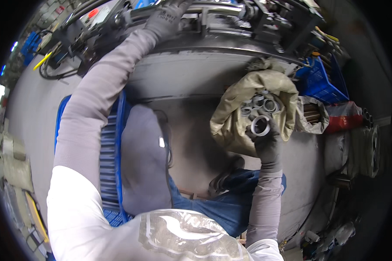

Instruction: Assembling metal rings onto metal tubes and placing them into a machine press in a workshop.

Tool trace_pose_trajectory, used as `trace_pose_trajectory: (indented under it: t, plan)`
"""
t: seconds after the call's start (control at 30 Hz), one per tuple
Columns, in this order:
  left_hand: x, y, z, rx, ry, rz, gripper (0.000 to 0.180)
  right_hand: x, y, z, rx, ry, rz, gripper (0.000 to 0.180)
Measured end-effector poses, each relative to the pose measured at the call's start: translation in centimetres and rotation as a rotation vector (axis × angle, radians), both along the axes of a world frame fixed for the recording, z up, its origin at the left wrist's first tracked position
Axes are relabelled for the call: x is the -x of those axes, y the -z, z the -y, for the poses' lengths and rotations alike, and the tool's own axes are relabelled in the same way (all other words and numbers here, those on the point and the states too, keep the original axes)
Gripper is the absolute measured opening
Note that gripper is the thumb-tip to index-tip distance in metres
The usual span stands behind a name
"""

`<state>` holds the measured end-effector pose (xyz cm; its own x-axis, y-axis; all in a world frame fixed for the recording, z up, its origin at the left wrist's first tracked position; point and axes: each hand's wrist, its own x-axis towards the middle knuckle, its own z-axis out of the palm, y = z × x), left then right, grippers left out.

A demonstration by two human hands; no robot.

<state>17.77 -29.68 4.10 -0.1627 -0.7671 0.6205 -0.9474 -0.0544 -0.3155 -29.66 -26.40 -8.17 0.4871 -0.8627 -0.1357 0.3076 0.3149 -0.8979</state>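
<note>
Over the mouth of a beige woven sack (222,117), my right hand (269,150) in a dark grey glove is closed on a white ring-shaped fitting (260,117). Its round opening faces up. Several similar round fittings (257,100) lie in the sack, just beyond that hand. My left arm stretches far forward, and my left hand (164,21), also gloved, rests at a metal machine (217,43) with bars and clamps. The fingers of that hand run toward the picture's top edge, and what they touch is partly hidden.
Left of my legs stands a blue crate (122,108) with a row of metal tubes (109,161). A grey cushion-like pad (146,161) lies beside it. Right of the sack are a smaller bag of brown tubes (311,114), a red-and-grey bundle (344,119) and a blue basket (322,82).
</note>
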Motion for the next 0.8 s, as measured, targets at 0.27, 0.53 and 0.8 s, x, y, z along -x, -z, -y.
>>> trace_pose_trajectory:
  t: [0.27, 0.53, 0.8]
  plan:
    - [-7.0, 11.0, -28.6, -0.089, -0.293, -0.434, 0.041, 0.5, -1.1, -0.8, -0.028, -0.236, 0.093, 0.059]
    - [-8.7, 33.7, -50.5, -0.868, -0.937, -0.498, 0.040, 1.3, 5.2, 1.2, 0.664, -0.207, -0.793, 0.050]
    - [-7.4, 41.8, -48.0, -0.862, -0.941, -0.364, 0.043, -3.2, 5.5, -4.9, 0.574, -0.196, -0.698, 0.053]
